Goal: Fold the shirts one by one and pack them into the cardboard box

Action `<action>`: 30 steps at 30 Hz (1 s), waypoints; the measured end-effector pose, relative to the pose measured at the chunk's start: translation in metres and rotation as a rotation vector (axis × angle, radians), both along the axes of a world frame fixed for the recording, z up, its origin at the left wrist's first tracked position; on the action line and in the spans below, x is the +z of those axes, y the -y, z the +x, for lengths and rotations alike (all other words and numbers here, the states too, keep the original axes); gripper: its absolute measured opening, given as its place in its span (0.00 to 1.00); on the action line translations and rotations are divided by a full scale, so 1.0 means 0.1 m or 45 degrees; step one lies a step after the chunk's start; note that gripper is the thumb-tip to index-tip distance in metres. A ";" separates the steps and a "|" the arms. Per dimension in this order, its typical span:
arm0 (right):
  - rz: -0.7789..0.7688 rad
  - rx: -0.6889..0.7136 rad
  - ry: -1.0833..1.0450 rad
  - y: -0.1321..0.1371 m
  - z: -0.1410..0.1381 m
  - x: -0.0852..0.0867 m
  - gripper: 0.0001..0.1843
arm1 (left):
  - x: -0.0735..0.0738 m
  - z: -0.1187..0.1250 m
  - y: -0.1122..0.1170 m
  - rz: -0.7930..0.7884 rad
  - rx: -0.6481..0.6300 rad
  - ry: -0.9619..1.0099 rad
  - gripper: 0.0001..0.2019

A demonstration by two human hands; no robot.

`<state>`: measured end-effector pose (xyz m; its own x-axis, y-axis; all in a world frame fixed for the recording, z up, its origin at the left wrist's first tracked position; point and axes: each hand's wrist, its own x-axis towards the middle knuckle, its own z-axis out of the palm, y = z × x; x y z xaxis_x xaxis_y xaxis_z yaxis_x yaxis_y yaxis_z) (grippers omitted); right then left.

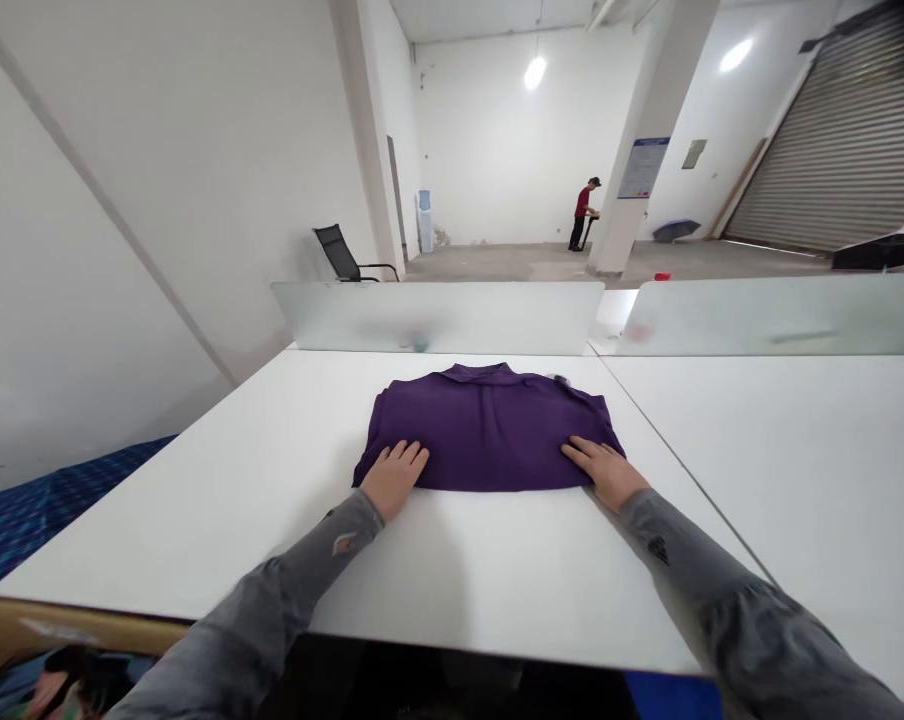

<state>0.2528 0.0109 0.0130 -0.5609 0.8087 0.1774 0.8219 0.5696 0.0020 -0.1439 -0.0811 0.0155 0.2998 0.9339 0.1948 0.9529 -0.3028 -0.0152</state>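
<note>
A purple collared shirt [489, 435] lies folded into a wide, low shape on the white table [527, 570], its collar toward the far side. My left hand [396, 478] rests on the shirt's near left corner, fingers stretched out over the cloth. On the near right corner lies my right hand [606, 470], also with fingers extended and pressing flat. Neither hand grips the fabric. A small pale object [562, 380] shows at the shirt's far right edge, too small to make out.
Frosted divider panels [437, 318] stand along the table's far edge. A cardboard box [84, 625] with cloth inside is at the near left, below the tabletop. Blue patterned fabric [62, 500] lies left of the table. Beyond are a black chair [339, 252] and a standing person [583, 212].
</note>
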 end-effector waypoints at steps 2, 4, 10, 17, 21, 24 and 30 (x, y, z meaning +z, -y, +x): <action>0.016 -0.006 0.035 -0.01 -0.01 0.02 0.34 | 0.04 -0.01 -0.08 -0.006 -0.044 -0.001 0.28; 0.047 0.037 0.021 0.17 0.07 0.00 0.33 | 0.04 -0.06 0.07 0.013 -0.125 0.004 0.28; -0.028 0.192 -0.081 1.20 0.51 -0.19 0.35 | -0.08 -0.27 1.16 -0.087 -0.203 0.026 0.27; -0.267 0.172 -0.363 0.82 0.37 0.31 0.26 | 0.45 0.14 0.90 -0.202 -0.435 0.175 0.25; -0.016 -0.007 -0.239 0.26 -0.21 0.30 0.29 | 0.46 0.82 0.12 -0.005 -0.584 0.238 0.20; -0.029 -0.096 -0.049 0.03 -0.46 0.07 0.31 | 0.22 1.04 -0.41 -0.034 -0.388 0.217 0.24; 0.091 -0.170 -0.087 -0.10 -0.37 -0.12 0.33 | -0.11 0.86 -0.77 -0.126 -0.134 0.253 0.31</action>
